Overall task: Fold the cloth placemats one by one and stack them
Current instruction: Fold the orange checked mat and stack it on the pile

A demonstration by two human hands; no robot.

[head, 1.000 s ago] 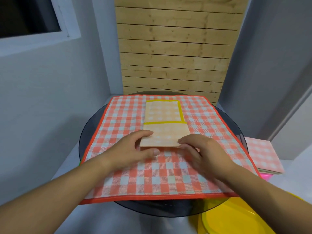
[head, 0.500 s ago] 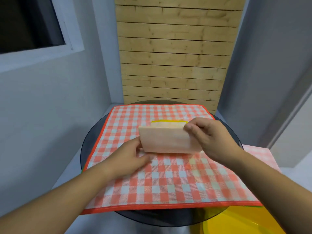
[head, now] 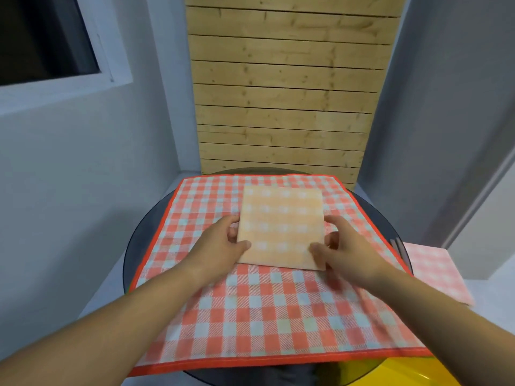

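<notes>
A folded pale orange checked placemat lies flat as a small rectangle on a large red-and-white checked placemat, which is spread over the round dark glass table. My left hand grips the folded mat's left edge, thumb on top and fingers tucked at the side. My right hand grips its right edge the same way. A pink checked folded stack sits to the right, off the table.
A wooden slat panel stands behind the table between grey walls. A window is at the upper left. Something yellow shows below the table's near right edge.
The front half of the orange mat was lifted and folded away from me over its yellow-edged half. It now lies flat as one rectangle, with both hands at its side edges.
</notes>
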